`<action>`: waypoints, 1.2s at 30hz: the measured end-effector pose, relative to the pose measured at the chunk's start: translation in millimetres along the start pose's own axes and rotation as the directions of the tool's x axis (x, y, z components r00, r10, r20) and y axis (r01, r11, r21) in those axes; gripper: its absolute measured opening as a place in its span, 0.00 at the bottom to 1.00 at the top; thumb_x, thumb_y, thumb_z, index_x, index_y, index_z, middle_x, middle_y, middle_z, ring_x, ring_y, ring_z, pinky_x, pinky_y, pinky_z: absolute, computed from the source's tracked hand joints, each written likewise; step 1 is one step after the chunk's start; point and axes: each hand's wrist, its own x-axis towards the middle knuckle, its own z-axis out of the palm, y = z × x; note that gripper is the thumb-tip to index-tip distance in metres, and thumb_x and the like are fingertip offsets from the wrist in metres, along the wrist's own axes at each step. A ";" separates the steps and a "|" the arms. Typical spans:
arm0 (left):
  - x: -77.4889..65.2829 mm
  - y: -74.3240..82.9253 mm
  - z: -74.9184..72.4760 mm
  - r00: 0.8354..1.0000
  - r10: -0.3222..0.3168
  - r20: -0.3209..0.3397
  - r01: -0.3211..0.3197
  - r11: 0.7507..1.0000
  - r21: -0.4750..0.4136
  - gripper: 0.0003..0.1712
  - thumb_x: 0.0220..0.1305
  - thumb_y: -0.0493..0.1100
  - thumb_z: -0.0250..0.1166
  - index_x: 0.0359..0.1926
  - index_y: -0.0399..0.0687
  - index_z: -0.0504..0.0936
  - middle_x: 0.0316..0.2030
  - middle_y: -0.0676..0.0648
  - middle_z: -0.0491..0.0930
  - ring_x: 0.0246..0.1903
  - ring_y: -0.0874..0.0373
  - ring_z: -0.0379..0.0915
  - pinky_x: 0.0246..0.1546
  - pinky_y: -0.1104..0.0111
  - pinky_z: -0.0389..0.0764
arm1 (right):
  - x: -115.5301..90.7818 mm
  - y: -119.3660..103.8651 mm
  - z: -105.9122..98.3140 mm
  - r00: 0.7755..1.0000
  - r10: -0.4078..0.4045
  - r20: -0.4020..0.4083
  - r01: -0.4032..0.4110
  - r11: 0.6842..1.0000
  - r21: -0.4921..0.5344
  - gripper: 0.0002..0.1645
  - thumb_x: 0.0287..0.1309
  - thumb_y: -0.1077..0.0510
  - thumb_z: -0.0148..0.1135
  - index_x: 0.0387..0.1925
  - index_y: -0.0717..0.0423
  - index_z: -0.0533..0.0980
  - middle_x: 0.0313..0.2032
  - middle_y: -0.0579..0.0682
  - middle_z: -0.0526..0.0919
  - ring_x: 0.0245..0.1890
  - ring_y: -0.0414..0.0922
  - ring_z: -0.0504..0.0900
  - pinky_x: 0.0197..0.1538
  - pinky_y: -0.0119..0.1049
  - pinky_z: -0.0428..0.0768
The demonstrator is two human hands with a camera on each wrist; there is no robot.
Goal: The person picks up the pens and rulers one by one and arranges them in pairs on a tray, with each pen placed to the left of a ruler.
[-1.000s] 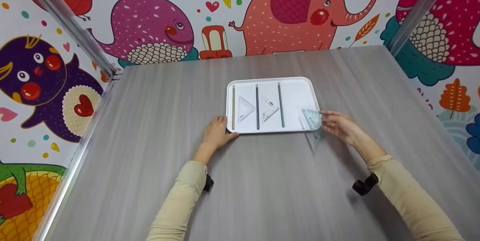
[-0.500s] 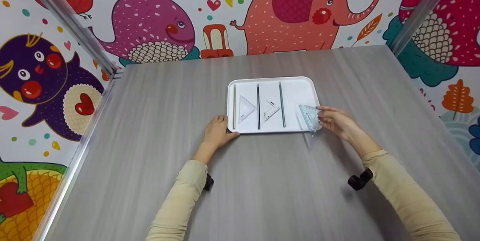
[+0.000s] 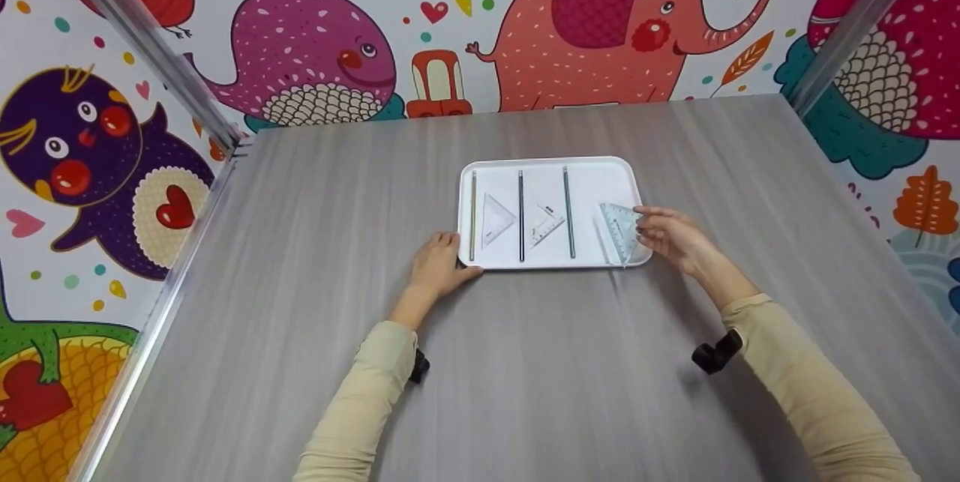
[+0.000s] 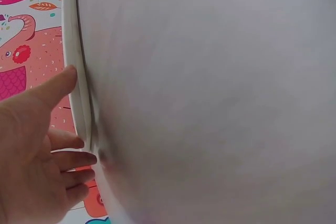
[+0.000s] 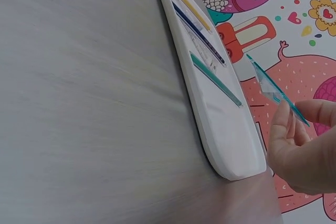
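Note:
My right hand (image 3: 673, 240) pinches a clear bluish set square (image 3: 619, 231) between thumb and fingers. In the right wrist view the set square (image 5: 274, 86) is seen nearly edge-on, tilted, above the white tray (image 5: 231, 142). My left hand (image 3: 436, 266) rests against the tray's front left corner, thumb at the front edge and fingers by the left side. On the tray (image 3: 600, 181) lie a yellowish pencil (image 3: 472, 216), a dark pencil (image 3: 521, 216) and a green pencil (image 3: 569, 212). Between them are a clear set square (image 3: 496, 221) and a smaller clear set square (image 3: 547, 226).
The tray lies on a grey wood-grain table (image 3: 360, 197). Cartoon-printed walls (image 3: 322, 55) stand behind and at both sides, with metal posts (image 3: 142, 40) at the corners. A black wrist device (image 3: 716, 352) sits on the right sleeve.
My right hand has moved slightly left and farther over the tray's right part, turning the held set square so that more of its face shows. My left hand stays at the corner.

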 end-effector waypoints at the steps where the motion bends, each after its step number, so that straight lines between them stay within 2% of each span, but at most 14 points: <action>1: -0.1 0.0 0.1 1.000 0.000 0.000 0.000 1.000 -0.002 0.41 0.53 0.59 0.63 0.57 0.31 0.68 0.55 0.35 0.70 0.58 0.44 0.62 0.60 0.58 0.62 | 0.8 -0.6 0.5 1.000 -0.001 -0.003 0.001 1.000 0.004 0.16 0.59 0.71 0.48 0.29 0.53 0.79 0.23 0.47 0.76 0.24 0.38 0.74 0.33 0.27 0.78; 9: -0.2 -1.1 0.2 1.000 0.004 0.008 -0.004 1.000 -0.014 0.42 0.53 0.59 0.63 0.58 0.30 0.67 0.56 0.34 0.69 0.59 0.43 0.60 0.61 0.58 0.60 | 5.7 -1.6 6.5 0.999 -0.030 -0.027 0.031 0.999 0.040 0.16 0.57 0.72 0.47 0.28 0.54 0.78 0.21 0.47 0.76 0.22 0.38 0.75 0.32 0.27 0.79; 15: 1.9 -2.1 1.5 1.000 0.010 0.004 -0.010 1.000 0.013 0.43 0.53 0.61 0.62 0.58 0.30 0.67 0.55 0.35 0.69 0.58 0.44 0.62 0.59 0.59 0.63 | 7.9 -1.1 11.4 0.996 -0.055 -0.074 0.055 0.998 0.005 0.14 0.55 0.72 0.51 0.29 0.53 0.78 0.24 0.48 0.75 0.25 0.38 0.75 0.32 0.26 0.78; 21: 1.1 -1.2 1.6 1.000 -0.009 0.026 0.008 1.000 0.005 0.43 0.53 0.60 0.62 0.59 0.31 0.66 0.57 0.35 0.68 0.59 0.45 0.60 0.60 0.59 0.62 | 11.1 -0.3 13.8 0.994 -0.043 -0.104 0.043 0.999 0.001 0.15 0.55 0.72 0.50 0.27 0.52 0.78 0.23 0.48 0.75 0.25 0.39 0.75 0.32 0.26 0.78; 25: -0.4 -1.3 1.7 1.000 -0.001 0.005 0.001 1.000 0.005 0.42 0.53 0.60 0.63 0.57 0.31 0.68 0.55 0.35 0.70 0.58 0.45 0.62 0.58 0.58 0.64 | 12.5 -0.4 15.4 0.993 -0.031 -0.112 0.031 1.000 -0.003 0.16 0.55 0.72 0.50 0.27 0.52 0.78 0.24 0.48 0.75 0.25 0.39 0.75 0.33 0.26 0.78; 29: -1.2 -0.7 1.2 1.000 0.004 -0.011 -0.004 1.000 0.005 0.41 0.52 0.60 0.63 0.56 0.31 0.69 0.54 0.35 0.71 0.56 0.45 0.64 0.57 0.58 0.66 | 14.3 -1.0 17.3 0.994 -0.024 -0.111 0.025 1.000 0.011 0.14 0.54 0.73 0.50 0.29 0.54 0.78 0.24 0.49 0.74 0.25 0.39 0.74 0.33 0.27 0.79; 33: -0.7 0.0 0.0 1.000 0.003 0.001 -0.003 1.000 0.005 0.42 0.52 0.60 0.63 0.57 0.31 0.68 0.54 0.35 0.70 0.57 0.44 0.63 0.57 0.57 0.65 | 17.7 -0.9 18.4 0.993 -0.025 -0.118 0.025 1.000 0.000 0.13 0.55 0.72 0.50 0.31 0.54 0.76 0.24 0.48 0.74 0.24 0.39 0.74 0.33 0.27 0.79; 36: 0.2 0.4 -0.9 1.000 0.009 0.004 -0.009 1.000 0.008 0.42 0.53 0.60 0.63 0.57 0.30 0.68 0.54 0.34 0.70 0.57 0.43 0.63 0.58 0.57 0.65 | 20.8 -0.2 17.8 0.988 -0.036 -0.150 0.035 0.999 -0.014 0.12 0.56 0.71 0.50 0.33 0.55 0.75 0.23 0.48 0.74 0.25 0.38 0.74 0.32 0.26 0.78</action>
